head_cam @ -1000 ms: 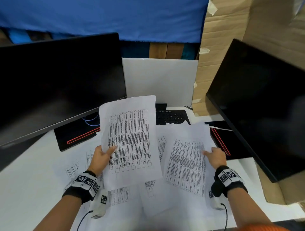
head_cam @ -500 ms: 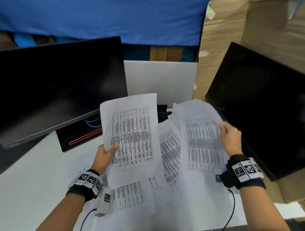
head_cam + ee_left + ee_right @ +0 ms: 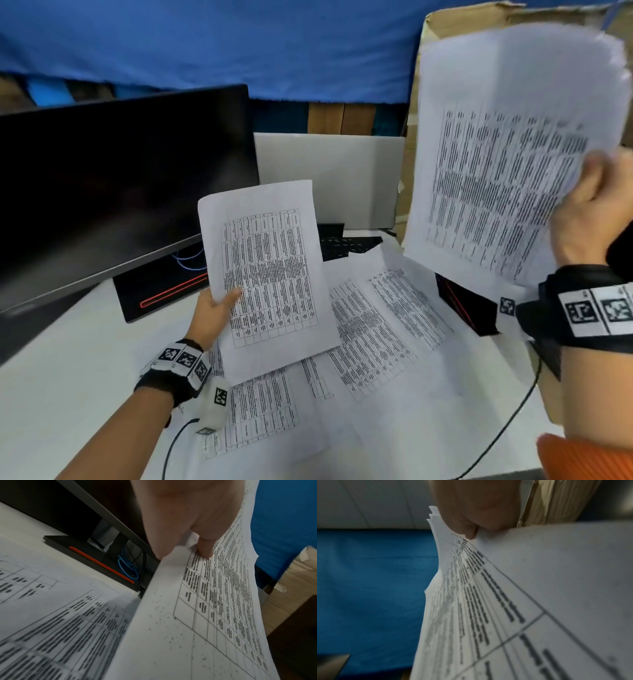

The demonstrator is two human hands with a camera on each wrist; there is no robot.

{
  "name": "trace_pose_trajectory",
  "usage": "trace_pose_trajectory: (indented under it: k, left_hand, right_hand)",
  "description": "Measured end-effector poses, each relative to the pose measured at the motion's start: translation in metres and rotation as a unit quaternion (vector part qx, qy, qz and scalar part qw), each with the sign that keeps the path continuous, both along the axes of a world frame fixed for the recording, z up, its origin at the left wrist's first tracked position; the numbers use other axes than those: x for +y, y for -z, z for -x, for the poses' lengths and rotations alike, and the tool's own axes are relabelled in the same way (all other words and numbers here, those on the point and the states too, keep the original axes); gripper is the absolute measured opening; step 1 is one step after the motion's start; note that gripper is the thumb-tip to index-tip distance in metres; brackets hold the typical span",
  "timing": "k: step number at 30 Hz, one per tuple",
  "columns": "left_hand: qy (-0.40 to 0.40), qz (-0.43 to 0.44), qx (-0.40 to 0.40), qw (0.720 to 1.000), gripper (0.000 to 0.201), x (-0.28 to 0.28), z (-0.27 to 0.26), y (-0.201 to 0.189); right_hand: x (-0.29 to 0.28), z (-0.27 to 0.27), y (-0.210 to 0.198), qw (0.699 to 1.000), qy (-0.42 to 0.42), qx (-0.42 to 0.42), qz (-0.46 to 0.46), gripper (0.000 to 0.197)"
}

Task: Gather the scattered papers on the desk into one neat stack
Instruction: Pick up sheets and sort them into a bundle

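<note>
My left hand [image 3: 214, 313] pinches the left edge of a printed sheet [image 3: 270, 274] with a table on it, thumb on top, and holds it tilted above the desk; the left wrist view shows the same sheet [image 3: 214, 615] under my left hand [image 3: 188, 520]. My right hand [image 3: 596, 212] grips a small bundle of printed sheets [image 3: 507, 154] raised high at the right. In the right wrist view, several edges of that bundle [image 3: 488, 601] fan out below my right hand [image 3: 476, 513]. More printed papers [image 3: 376, 325] lie overlapping on the white desk [image 3: 68, 377].
A dark monitor [image 3: 120, 188] stands at the left on a black base with a red stripe [image 3: 164, 294]. A white board [image 3: 329, 178] leans at the back, with a black keyboard [image 3: 346, 245] before it. Cardboard [image 3: 445, 20] rises at the right. A black object [image 3: 469, 308] sits under the raised bundle.
My right hand has picked sheets off the desk and lifted them up and to the right, close to the camera. The left hand still holds its sheet in much the same place.
</note>
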State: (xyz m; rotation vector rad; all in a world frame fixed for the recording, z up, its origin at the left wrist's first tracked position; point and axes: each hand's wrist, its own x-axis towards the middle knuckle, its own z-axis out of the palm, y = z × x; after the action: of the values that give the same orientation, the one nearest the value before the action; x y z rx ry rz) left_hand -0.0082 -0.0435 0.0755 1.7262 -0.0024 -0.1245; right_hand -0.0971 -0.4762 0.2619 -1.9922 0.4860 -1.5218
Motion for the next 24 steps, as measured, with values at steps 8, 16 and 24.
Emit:
trace_pose_trajectory:
  k: [8,16,24]
  left_hand:
    - [0.067,0.018,-0.035,0.997,0.038,-0.037,-0.012,-0.042]
    - [0.063,0.074,0.006,0.995,0.043,-0.059,-0.01,-0.051]
    - [0.052,0.059,-0.081,0.994,0.024,-0.058,0.001,-0.048]
  right_hand:
    - [0.061,-0.022,0.011,0.981,-0.153,0.042,-0.109,0.033]
    - [0.126,-0.045,0.118,0.849,-0.315,0.248,-0.344,0.033]
    - [0.154,-0.045,0.122,0.862,-0.333,0.205,-0.322,0.028]
